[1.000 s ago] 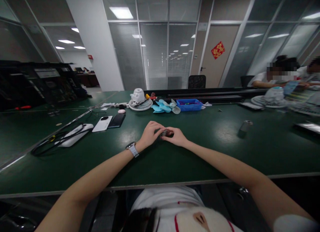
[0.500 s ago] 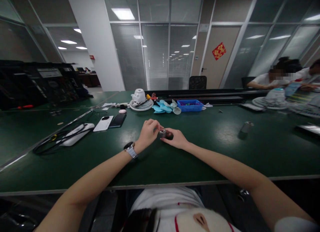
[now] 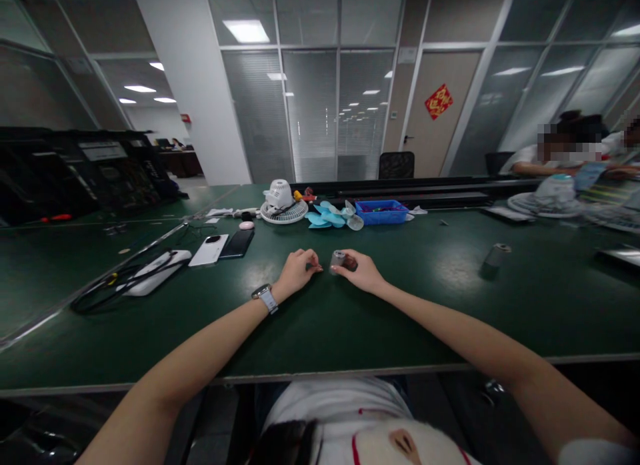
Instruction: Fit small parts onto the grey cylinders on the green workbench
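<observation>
A small grey metal cylinder (image 3: 337, 261) stands upright on the green table (image 3: 320, 331). My right hand (image 3: 364, 273) grips it from the right, thumb in front and fingers behind. Just left of the cylinder, apart from it, my left hand (image 3: 299, 271) is closed in a pinch low over the tabletop. Whatever lies between those fingertips, if anything, is too small to tell. A similar metal cylinder (image 3: 496, 258) stands farther right on the table.
At the back are a white fan housing with its grille (image 3: 284, 211), light-blue fan blades (image 3: 327, 215) and a blue tray (image 3: 381, 213) of small parts. Two phones (image 3: 209, 250) and a white power bank with black cable (image 3: 159, 273) lie left. People (image 3: 550, 151) sit at far right.
My left hand has come off the cylinder's top and moved slightly left and down. My right hand has shifted a little right, still holding the cylinder, which now stands clear of the left fingers.
</observation>
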The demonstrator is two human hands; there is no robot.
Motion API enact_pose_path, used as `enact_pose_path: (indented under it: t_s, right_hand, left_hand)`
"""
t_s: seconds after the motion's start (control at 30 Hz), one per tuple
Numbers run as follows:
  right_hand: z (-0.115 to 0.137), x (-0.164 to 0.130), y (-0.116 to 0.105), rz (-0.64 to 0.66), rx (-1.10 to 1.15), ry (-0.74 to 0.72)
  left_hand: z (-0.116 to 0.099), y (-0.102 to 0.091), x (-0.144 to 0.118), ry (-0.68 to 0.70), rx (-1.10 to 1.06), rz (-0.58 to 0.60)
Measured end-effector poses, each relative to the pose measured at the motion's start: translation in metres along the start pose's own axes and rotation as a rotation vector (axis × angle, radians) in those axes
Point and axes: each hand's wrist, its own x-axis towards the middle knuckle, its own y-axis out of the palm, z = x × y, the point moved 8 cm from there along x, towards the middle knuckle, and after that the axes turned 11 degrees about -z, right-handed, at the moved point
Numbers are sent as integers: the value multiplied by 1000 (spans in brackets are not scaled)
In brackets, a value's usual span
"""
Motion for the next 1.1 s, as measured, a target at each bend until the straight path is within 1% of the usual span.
enact_pose_path:
  t_s: [0.07,0.13,0.2,0.27,0.33,0.37,0.43,0.5,0.53,0.57,0.6,0.63,0.7,0.73,0.77,0.83,0.9,0.97,1.0,1.03,1.1]
  right_hand:
    - [-18,17,-35,-142,-104,12]
    - [-42,32,-83,-306,-318,37]
    - [-71,39,-133,-431,-569,103]
    - [-101,39,-179,-512,-758,219]
    - [-129,33,-213,-546,-868,352]
    - [-141,29,-225,-548,-895,417]
    - [-160,22,-240,-539,-904,535]
    - [-170,16,-244,-522,-878,630]
    - [-171,15,-243,-522,-872,658]
    - [-168,15,-241,-537,-884,658]
    - [-161,17,-238,-563,-912,621]
    - [-150,21,-234,-598,-952,545]
    - [-118,30,-214,-641,-1013,304]
    - [-101,34,-199,-622,-1010,171]
    - [-85,37,-179,-564,-978,53]
    - [-54,36,-129,-365,-852,-136]
    - [-22,24,-71,-104,-693,-290]
    - [9,1,-17,136,-561,-436]
    - [22,-10,5,222,-509,-489]
    - [32,-19,22,282,-469,-522]
    - [43,-29,43,348,-419,-529]
  left_hand:
    - [-1,1,-1,3,-28,25]
    - [-2,1,-2,14,-65,34]
    - [-4,-1,-3,22,-94,24]
    - [-6,-2,-4,24,-116,11]
    - [-7,-4,-4,18,-122,-3]
    - [-7,-5,-4,14,-121,-13]
    - [-6,-7,-3,-2,-115,-45]
    - [-3,-10,-2,-36,-103,-89]
    - [0,-12,-2,-62,-96,-112]
    - [3,-13,-2,-90,-88,-135]
    - [6,-14,-2,-118,-82,-156]
    - [9,-15,-1,-144,-78,-176]
    - [16,-16,-2,-190,-75,-205]
    - [19,-16,-2,-210,-74,-215]
    - [22,-16,-2,-228,-75,-222]
    - [28,-14,-2,-253,-80,-224]
    - [32,-12,-3,-267,-89,-219]
    - [35,-10,-3,-267,-99,-218]
    - [35,-10,-3,-264,-102,-222]
    - [35,-10,-3,-258,-105,-227]
    - [34,-10,-3,-245,-107,-236]
